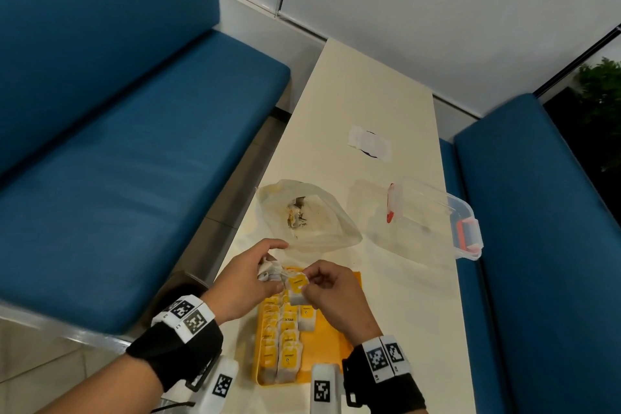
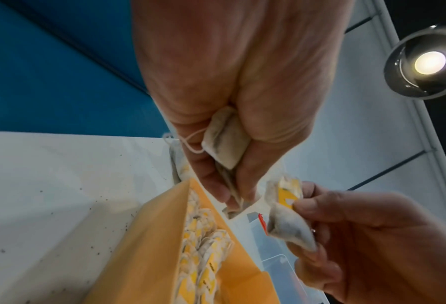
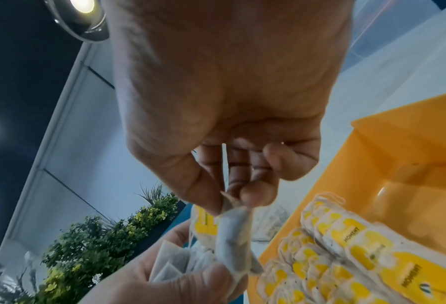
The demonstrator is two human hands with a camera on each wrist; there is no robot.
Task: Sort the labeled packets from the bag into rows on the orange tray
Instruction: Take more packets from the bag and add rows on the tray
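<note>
Over the far end of the orange tray [image 1: 339, 339], my left hand [image 1: 250, 276] grips a bunch of white packets [image 1: 268, 271] with tangled strings. My right hand [image 1: 327, 284] pinches a single packet with a yellow label [image 1: 297, 284] just right of the bunch. In the left wrist view the bunch [image 2: 224, 142] sits in my curled fingers and the single packet [image 2: 286, 224] hangs from the right hand's fingertips. Rows of yellow-labeled packets [image 1: 282, 343] fill the tray's left part. The clear bag [image 1: 309, 215] lies open beyond my hands, with little inside.
A clear plastic box with red latches [image 1: 426, 218] sits right of the bag. A white taped patch [image 1: 369, 143] lies further up the narrow cream table [image 1: 386, 94]. Blue benches [image 1: 117, 144] flank both long sides. The tray's right part shows bare orange.
</note>
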